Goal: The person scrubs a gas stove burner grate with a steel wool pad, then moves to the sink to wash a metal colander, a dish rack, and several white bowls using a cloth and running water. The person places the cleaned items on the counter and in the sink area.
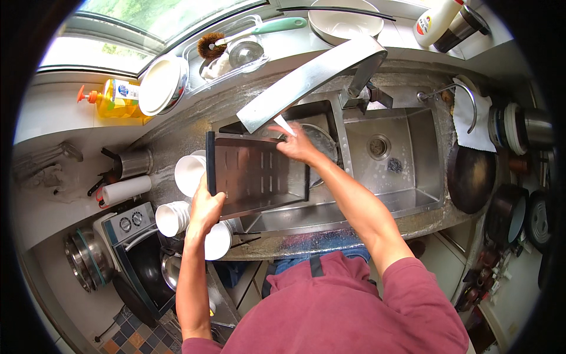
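Observation:
My left hand (pixel 208 203) grips the near-left edge of a rectangular slotted stainless-steel sink tray (pixel 250 170) with black edge strips. The tray is held tilted over the left sink basin (pixel 296 217). My right hand (pixel 297 144) is at the tray's far-right corner, beneath the wide metal faucet (pixel 305 84). Its fingers are spread and slightly blurred, and a narrow white streak, seemingly water (pixel 285 125), falls at them. Behind that hand a round pan or lid (pixel 320 139) lies in the left basin, partly hidden by the tray and my forearm.
White bowls (pixel 170 219) stand left of the sink. The right basin (pixel 393 132) holds a steel scouring pad (pixel 394 165). Along the sill are a soap bottle (pixel 117 98), a plastic box (pixel 225 62) with a brush (pixel 256 28), and a large bowl (pixel 342 24). A wok (pixel 471 177) rests at right.

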Demonstrator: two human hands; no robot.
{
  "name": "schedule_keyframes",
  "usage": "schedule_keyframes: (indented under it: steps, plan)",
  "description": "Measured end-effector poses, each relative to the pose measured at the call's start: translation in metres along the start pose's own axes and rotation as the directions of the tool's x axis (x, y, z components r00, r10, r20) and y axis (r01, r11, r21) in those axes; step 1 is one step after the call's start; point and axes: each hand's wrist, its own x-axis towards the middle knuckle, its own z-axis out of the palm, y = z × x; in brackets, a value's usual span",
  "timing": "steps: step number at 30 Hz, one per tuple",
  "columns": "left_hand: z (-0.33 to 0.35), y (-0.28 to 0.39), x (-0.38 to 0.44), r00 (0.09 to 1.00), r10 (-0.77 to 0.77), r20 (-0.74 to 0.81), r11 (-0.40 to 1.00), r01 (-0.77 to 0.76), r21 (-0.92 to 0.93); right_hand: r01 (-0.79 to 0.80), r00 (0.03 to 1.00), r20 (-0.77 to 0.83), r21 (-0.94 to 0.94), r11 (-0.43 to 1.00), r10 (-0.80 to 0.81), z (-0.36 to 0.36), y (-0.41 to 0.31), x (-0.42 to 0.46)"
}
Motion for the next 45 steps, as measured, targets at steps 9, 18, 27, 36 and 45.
schedule_keyframes:
  steps: [9, 18, 27, 36, 45]
  plan:
    - [0.023, -0.011, -0.023, 0.973, 0.132, -0.189, 0.983, -0.153, -0.105, -0.250, 0.767, 0.193, -0.789, 0.562, 0.612, -0.004, 0.054, -0.083]
    - [0.040, 0.002, -0.022, 0.990, -0.095, -0.107, 0.931, 0.050, -0.361, -0.493, 0.809, -0.102, 0.417, 0.764, 0.578, 0.001, 0.050, -0.064]
    - [0.063, -0.002, 0.002, 0.988, -0.098, -0.119, 0.883, 0.032, -0.468, -0.027, 0.978, 0.137, -0.667, 0.745, 0.159, 0.010, 0.031, -0.063]
    - [0.072, -0.025, -0.006, 0.974, -0.162, -0.161, 0.845, 0.053, -0.532, -0.372, 0.758, 0.250, -0.593, 0.714, 0.602, 0.005, 0.011, -0.097]
    - [0.084, -0.062, -0.010, 0.920, -0.319, -0.228, 0.856, 0.177, -0.485, -0.507, 0.709, 0.642, 0.179, 0.843, 0.290, 0.051, -0.131, -0.067]
